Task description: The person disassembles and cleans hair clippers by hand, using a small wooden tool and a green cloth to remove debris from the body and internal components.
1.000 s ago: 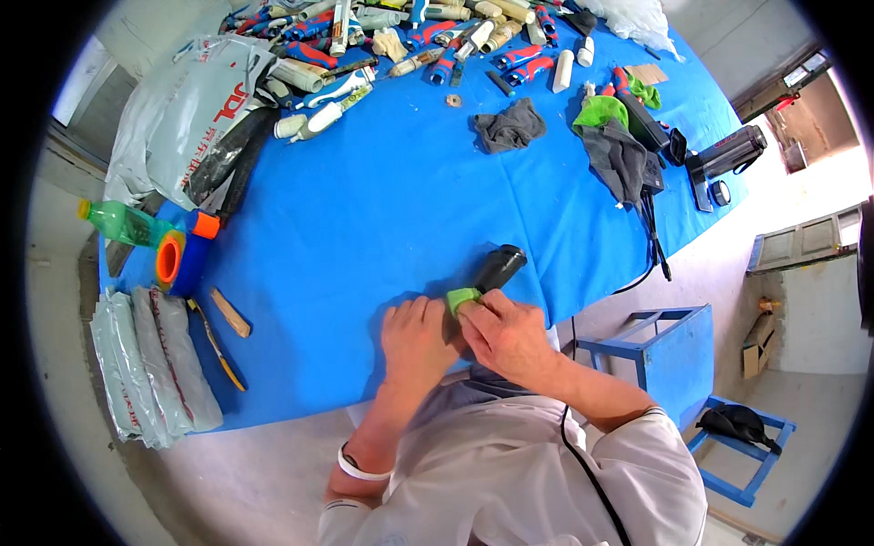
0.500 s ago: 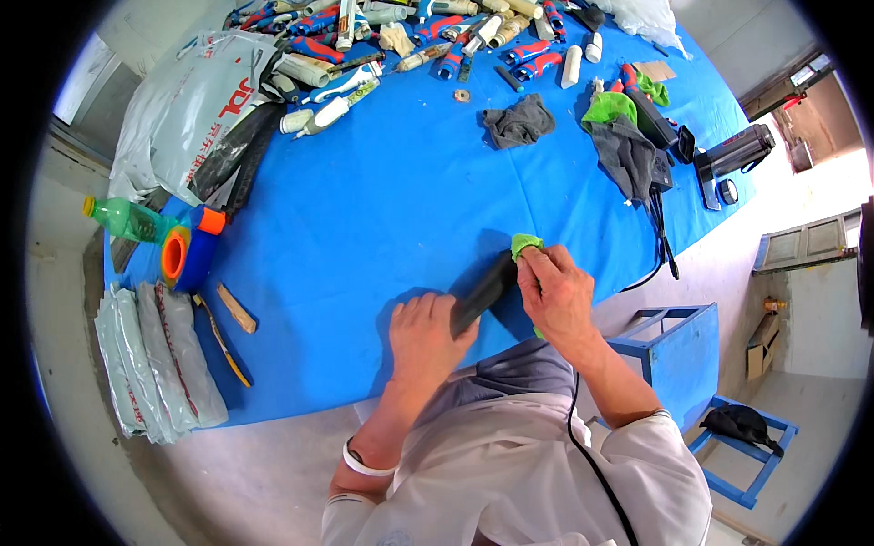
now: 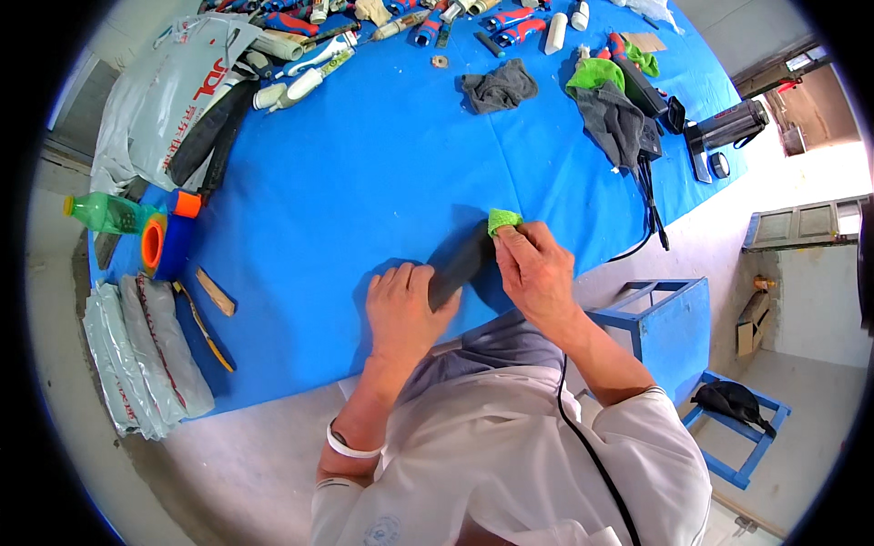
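Note:
Near the table's front edge, my left hand [image 3: 401, 311] is closed round the lower end of a long, smooth, dark grey object [image 3: 460, 264]. Its kind cannot be made out. It lies slantwise, its far end up and to the right. At that far end, my right hand [image 3: 539, 278] pinches a bright green cloth [image 3: 503, 218] against the object. Most of the cloth is hidden under the fingers. The right hand also covers part of the object's right side.
A crumpled grey cloth [image 3: 500, 86] and a grey-green cloth [image 3: 612, 118] lie farther back. At left are a green bottle [image 3: 109, 214], a toothbrush [image 3: 205, 328], grey plastic packets [image 3: 146, 355] and a large plastic bag [image 3: 196, 91]. A blue stool [image 3: 669, 323] stands at right.
The whole scene has shifted left and upward in the picture. Both hands keep their grips, with the object and cloth in nearly the same position between them.

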### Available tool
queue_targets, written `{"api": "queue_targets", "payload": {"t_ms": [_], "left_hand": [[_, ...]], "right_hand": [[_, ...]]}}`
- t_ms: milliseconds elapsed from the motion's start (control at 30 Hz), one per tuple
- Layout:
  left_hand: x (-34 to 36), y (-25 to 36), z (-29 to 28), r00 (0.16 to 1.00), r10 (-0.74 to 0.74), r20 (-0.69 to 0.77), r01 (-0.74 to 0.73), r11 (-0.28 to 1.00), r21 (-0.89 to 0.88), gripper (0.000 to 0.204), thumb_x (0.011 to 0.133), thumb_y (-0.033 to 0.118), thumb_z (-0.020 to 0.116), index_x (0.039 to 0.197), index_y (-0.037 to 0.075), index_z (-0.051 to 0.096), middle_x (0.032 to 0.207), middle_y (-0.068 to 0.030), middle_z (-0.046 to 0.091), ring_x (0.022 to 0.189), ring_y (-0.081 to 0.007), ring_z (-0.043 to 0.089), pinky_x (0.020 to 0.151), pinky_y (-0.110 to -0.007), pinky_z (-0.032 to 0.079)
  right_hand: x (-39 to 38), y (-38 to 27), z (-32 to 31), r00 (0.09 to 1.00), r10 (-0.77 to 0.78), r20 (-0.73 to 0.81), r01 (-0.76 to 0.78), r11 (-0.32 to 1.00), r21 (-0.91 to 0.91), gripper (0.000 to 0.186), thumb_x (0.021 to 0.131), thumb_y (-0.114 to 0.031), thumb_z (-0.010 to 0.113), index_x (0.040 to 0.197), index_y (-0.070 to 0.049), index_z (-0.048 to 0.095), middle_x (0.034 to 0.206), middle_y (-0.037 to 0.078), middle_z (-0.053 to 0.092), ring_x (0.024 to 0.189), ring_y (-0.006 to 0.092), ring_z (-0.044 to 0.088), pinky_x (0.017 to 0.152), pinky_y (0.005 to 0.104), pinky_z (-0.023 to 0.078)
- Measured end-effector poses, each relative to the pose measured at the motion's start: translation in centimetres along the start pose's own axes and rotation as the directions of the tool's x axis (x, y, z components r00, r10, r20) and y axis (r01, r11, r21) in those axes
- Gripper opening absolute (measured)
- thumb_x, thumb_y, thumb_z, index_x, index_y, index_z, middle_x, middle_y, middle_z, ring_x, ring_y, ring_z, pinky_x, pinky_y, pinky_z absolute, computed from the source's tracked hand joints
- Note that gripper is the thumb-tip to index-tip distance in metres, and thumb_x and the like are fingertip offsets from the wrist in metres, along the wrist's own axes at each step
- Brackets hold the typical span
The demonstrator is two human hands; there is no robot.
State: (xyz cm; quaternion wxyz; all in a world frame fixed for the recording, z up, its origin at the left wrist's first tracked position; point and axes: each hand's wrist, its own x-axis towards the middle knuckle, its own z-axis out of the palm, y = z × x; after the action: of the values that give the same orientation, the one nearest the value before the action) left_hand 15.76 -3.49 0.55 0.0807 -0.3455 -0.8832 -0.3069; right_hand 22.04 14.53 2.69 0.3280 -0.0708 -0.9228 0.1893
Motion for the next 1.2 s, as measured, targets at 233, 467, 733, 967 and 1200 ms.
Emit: {"api": "queue_targets", "payload": {"t_ms": [233,467,733,967,1200], "left_hand": [[-0.2,-0.2,-0.1,0.998,-0.015,0.063,0.013,0.999,0.032,0.033,0.061,0.019,0.079,0.086,0.008,0.06,0.079,-0.0062,0.06,0.075,-0.0274,0.059,0.068,-0.04,0.042],[-0.1,0.0,0.0,1.0,-0.003,-0.014,0.003,1.0,-0.009,0.033,0.066,0.022,0.08,0.088,0.007,0.061,0.079,-0.0064,0.06,0.074,-0.0269,0.059,0.069,-0.04,0.042],[-0.2,-0.2,0.1,1.0,0.0,0.008,0.0,1.0,0.005,0.032,0.068,0.025,0.08,0.088,0.008,0.061,0.079,-0.0064,0.061,0.075,-0.0266,0.059,0.069,-0.04,0.042],[-0.1,-0.2,0.2,1.0,-0.003,-0.021,0.002,1.0,-0.022,0.032,0.066,0.021,0.079,0.089,0.008,0.061,0.08,-0.0069,0.061,0.075,-0.0269,0.06,0.069,-0.04,0.043],[-0.2,-0.3,0.3,1.0,0.0,0.01,0.0,1.0,-0.002,0.033,0.067,0.024,0.08,0.089,0.008,0.061,0.08,-0.0069,0.061,0.075,-0.0266,0.06,0.069,-0.04,0.042]], "right_hand": [[-2.4,-3.6,0.5,0.986,-0.042,0.161,0.013,0.984,0.179,0.02,0.075,-0.002,0.074,0.094,-0.007,0.07,0.082,0.009,0.059,0.06,0.0273,0.061,0.051,0.0359,0.049],[-0.6,-0.6,0.3,0.996,0.081,0.028,-0.084,0.989,0.122,0.014,0.081,-0.005,0.072,0.094,-0.005,0.07,0.083,0.01,0.062,0.059,0.0283,0.061,0.051,0.0357,0.048],[-1.3,-2.5,0.4,0.991,0.085,0.101,-0.1,0.983,0.154,0.014,0.08,-0.008,0.073,0.094,-0.01,0.069,0.082,0.008,0.062,0.059,0.0301,0.062,0.051,0.0383,0.05],[-0.1,-0.5,0.1,0.985,0.156,0.075,-0.165,0.975,0.147,0.013,0.08,-0.008,0.073,0.092,-0.009,0.069,0.076,0.008,0.06,0.057,0.0286,0.06,0.049,0.0378,0.048],[-0.9,-1.9,0.4,0.992,0.113,0.051,-0.12,0.979,0.162,0.012,0.081,-0.007,0.073,0.093,-0.007,0.069,0.075,0.009,0.06,0.059,0.0284,0.061,0.049,0.0376,0.047]]}}
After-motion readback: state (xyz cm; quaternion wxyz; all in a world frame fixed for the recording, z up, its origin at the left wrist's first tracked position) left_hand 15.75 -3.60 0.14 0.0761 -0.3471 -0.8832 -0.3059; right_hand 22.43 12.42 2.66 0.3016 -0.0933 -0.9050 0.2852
